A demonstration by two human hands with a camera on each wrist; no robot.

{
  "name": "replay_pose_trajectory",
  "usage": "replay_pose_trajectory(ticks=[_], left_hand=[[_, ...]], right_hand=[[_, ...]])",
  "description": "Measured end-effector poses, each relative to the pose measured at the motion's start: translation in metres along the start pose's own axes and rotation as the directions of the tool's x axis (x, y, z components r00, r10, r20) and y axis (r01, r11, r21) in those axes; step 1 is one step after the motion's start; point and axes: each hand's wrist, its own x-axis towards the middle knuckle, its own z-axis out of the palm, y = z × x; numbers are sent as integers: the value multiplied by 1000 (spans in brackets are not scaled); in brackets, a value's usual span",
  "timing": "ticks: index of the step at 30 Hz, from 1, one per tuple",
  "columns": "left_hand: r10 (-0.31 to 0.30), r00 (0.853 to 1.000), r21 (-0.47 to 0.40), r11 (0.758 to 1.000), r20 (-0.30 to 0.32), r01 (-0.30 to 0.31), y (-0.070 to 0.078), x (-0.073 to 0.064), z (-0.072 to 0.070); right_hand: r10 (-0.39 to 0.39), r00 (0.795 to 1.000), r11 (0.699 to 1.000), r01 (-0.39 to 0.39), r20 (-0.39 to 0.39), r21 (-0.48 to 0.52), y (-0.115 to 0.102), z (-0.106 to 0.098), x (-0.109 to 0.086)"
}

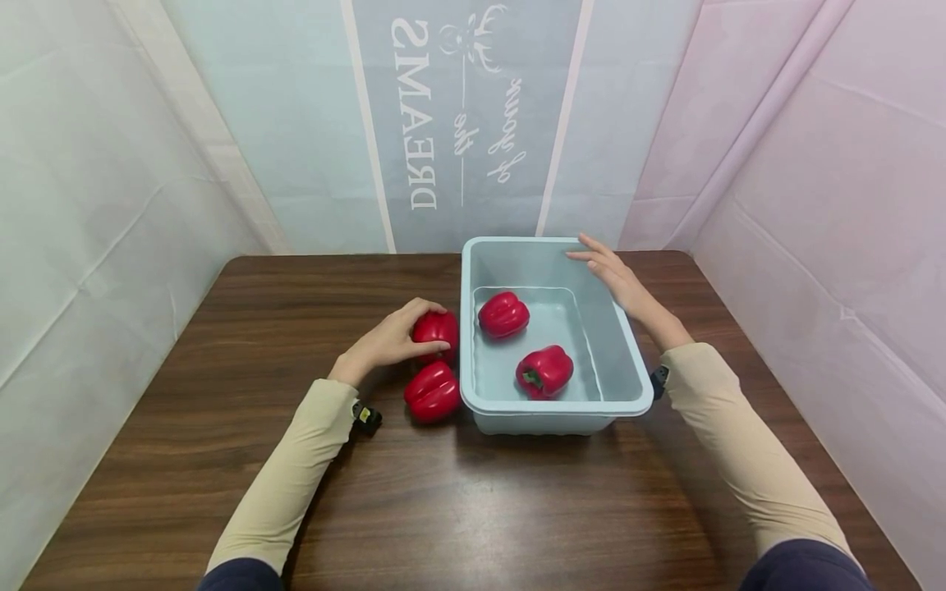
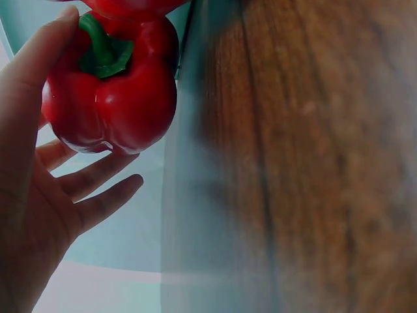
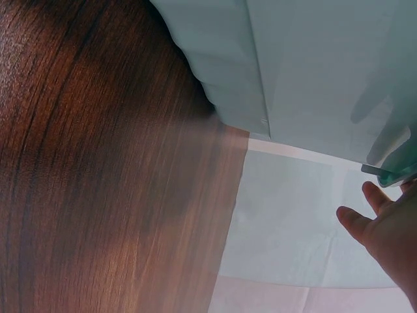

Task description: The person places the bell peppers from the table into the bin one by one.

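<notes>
Pepper [image 1: 438, 330] in the left hand's grasp, close against the outside of the bin's left wall; whether it bears on the table cannot be told. Pale cloth [image 1: 296, 123] hangs behind the brown table [image 1: 473, 509]. The pale blue bin [image 1: 554, 407] stands right of centre, toward the far edge. Both arms reach forward in beige sleeves [image 1: 284, 484], the left slanting inward to the right, the right slanting inward to the left. The left hand [image 1: 388, 339] comes at the pepper from the left, thumb on the near side, index finger over the far side, the other fingers spread loosely in the left wrist view. The right hand [image 1: 619, 277] is at the bin's right rim near the far corner, clasping nothing, fingers extended and parted. Another pepper [image 1: 432, 394] lies just nearer the person, and two peppers [image 1: 547, 373] lie apart inside the bin. A small black camera [image 1: 367, 417] sits at the left cuff.
</notes>
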Motion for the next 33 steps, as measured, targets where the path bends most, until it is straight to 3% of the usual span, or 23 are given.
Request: replay_pose_trajectory(ticks=[25,33], left_hand=[[6,998,-14,1000,-56,-7,6,5,-9],[2,998,-13,1000,-67,-2,10,7,-13]], right_hand=[[8,1000,1000,-8,1,30,4,0,3],[3,1000,1000,-3,-4,28,37,-2,12]])
